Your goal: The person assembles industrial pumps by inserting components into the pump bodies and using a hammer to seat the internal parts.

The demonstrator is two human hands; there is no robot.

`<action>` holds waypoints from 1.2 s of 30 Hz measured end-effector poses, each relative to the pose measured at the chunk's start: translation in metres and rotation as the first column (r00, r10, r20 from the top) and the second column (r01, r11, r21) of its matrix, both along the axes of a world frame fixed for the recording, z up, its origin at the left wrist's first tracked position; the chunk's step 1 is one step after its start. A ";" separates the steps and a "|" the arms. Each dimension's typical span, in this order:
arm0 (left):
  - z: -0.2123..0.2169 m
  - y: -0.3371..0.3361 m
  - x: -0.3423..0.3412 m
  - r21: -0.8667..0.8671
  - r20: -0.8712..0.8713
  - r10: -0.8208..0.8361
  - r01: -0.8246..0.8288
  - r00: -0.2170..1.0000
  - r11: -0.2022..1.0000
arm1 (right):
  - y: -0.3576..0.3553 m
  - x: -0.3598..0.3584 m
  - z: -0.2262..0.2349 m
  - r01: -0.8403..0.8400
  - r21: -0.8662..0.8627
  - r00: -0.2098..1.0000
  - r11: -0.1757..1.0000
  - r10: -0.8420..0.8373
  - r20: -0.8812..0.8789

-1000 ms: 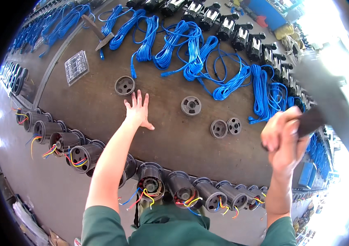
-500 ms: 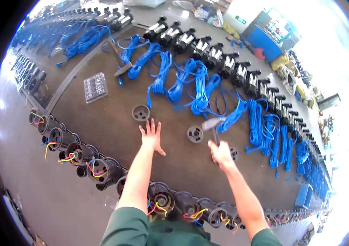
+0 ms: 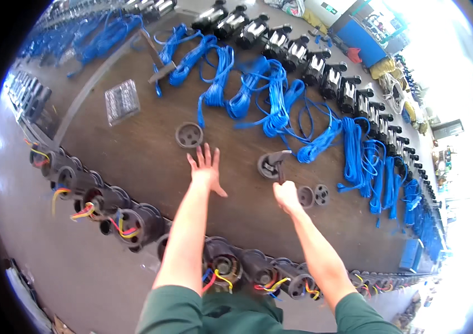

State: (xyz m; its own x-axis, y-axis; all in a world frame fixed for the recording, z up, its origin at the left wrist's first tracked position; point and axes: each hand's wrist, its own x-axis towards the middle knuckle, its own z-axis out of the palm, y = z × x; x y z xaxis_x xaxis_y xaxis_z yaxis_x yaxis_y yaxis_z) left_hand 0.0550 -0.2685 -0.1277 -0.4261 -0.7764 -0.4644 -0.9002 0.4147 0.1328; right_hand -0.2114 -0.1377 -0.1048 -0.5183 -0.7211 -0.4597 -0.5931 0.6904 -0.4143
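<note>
My left hand [image 3: 206, 172] is spread open, palm down over the dark tabletop, with its fingertips just short of a round grey slotted end cap [image 3: 189, 135]. In my right hand [image 3: 287, 197] is the handle of a hammer [image 3: 279, 158], gripped with closed fingers. The hammer's head is over a second end cap [image 3: 265, 166] and hides part of it; whether they touch I cannot tell. Beside my right hand lie two more round caps, one plain-faced [image 3: 305, 196] and one slotted [image 3: 321, 195].
Bundles of blue cable [image 3: 276, 106] run across the table, joined to a row of black-and-silver pumps [image 3: 314, 65]. Another hammer [image 3: 162, 71] and a clear pack of small parts [image 3: 122, 102] lie at left. Motor housings [image 3: 139, 225] with coloured wires line the near edge.
The hammer in my right hand has moved left, from beside the middle end cap to over it. My left hand stays open near its cap. The view has shifted slightly.
</note>
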 end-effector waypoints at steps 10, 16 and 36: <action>0.003 0.000 0.008 0.107 0.016 0.002 -0.004 1.000 0.994 | -0.006 0.015 0.179 0.326 -0.374 0.850 0.868 -0.096 0.517; -0.009 -0.005 0.006 0.154 0.033 -0.005 0.000 0.999 0.988 | 0.083 0.007 0.250 0.317 -0.767 0.905 0.558 0.064 0.421; 0.265 0.540 -0.235 -0.054 -0.926 -0.150 0.273 0.347 0.961 | 0.690 -0.158 0.232 0.649 -0.741 0.581 0.175 -0.743 0.333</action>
